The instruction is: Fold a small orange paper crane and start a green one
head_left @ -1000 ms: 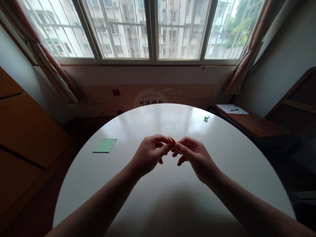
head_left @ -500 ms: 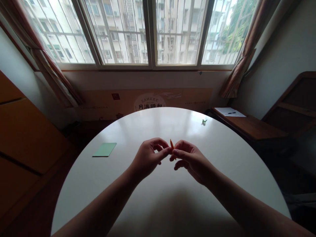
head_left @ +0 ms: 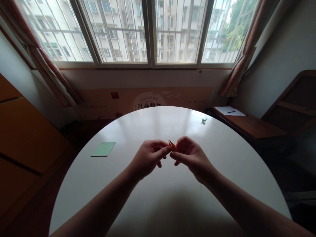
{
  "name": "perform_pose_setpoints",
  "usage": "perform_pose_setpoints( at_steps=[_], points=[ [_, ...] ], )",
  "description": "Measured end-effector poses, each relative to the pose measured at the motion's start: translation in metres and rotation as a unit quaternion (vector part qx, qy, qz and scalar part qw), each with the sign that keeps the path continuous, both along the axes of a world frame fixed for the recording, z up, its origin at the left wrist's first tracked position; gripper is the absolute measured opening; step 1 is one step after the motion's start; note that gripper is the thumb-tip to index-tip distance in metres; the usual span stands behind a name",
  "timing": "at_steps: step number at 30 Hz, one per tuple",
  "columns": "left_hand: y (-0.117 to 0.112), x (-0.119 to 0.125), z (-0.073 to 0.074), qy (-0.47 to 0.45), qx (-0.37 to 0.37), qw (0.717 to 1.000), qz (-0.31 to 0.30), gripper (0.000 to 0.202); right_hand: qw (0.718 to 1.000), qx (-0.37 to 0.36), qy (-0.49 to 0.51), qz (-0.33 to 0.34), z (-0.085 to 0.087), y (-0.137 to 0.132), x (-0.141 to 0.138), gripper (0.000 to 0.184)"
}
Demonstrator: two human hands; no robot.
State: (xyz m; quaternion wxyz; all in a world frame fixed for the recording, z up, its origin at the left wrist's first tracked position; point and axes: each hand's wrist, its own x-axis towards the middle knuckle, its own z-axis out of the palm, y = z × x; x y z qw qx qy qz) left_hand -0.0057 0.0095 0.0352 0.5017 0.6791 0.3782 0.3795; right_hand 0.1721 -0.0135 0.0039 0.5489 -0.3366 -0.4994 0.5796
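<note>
Between my fingertips, above the middle of the white table, is a small piece of folded orange paper (head_left: pixel 172 145). Two pointed tips of it stick up, spread slightly apart. My left hand (head_left: pixel 150 158) pinches its left side between thumb and forefinger. From the right, my right hand (head_left: pixel 190 154) holds it with the thumb in front and the fingers curled behind. The lower part of the paper is hidden by my fingers.
A round white table (head_left: pixel 118 204) fills the lower view. On its left lies a stack of square green paper (head_left: pixel 103 149); at the far right sits a small folded green paper bird (head_left: pixel 203 121). Beyond the table's right edge, a white sheet (head_left: pixel 229 111) and a pen (head_left: pixel 231 112) rest on a wooden surface.
The orange paper has turned in my fingers, and two tips show where one did before. My right hand's fingers have curled in more. The view has shifted very slightly.
</note>
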Motion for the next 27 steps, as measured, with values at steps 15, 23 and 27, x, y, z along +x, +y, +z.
perform_pose_setpoints(
  at_steps=[15,23,27],
  points=[
    [0.0004,-0.0019,0.0024,0.043,0.059,0.996,0.041,0.021,0.994,-0.011,-0.1,0.033,0.0016,0.0036,0.0052,0.03],
    [-0.0018,-0.0025,0.0039,0.081,0.071,0.994,0.03,0.023,0.988,-0.005,-0.135,0.073,0.0009,0.0034,0.0063,0.032],
    [-0.0021,-0.0011,0.0034,0.075,0.071,0.994,0.04,0.022,0.988,0.014,-0.146,0.057,0.0032,0.0019,0.0056,0.031]
  ],
)
